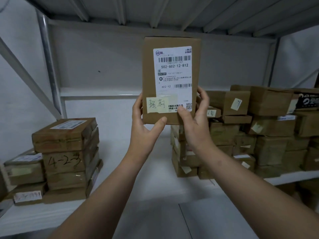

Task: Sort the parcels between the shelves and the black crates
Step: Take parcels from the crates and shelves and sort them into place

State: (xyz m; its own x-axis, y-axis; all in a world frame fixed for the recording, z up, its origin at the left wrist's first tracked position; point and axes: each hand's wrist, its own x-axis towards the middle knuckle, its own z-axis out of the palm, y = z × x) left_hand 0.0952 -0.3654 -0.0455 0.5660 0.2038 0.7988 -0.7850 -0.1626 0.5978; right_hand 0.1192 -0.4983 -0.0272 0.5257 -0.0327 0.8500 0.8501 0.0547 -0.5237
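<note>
A brown cardboard parcel (150,69) stands upright in the air in front of the white shelf (151,163). It carries a white shipping label and a yellow handwritten note near its lower left. My left hand (145,125) grips its lower left edge, thumb under the bottom. My right hand (196,121) grips the lower right edge, thumb on the label, fingers wrapped behind. No black crates are in view.
A stack of parcels (67,156) marked 4-23 sits on the shelf at the left. A larger pile of parcels (259,131) fills the right side. Bare shelf lies between them. The upper shelf's metal underside (155,12) hangs overhead.
</note>
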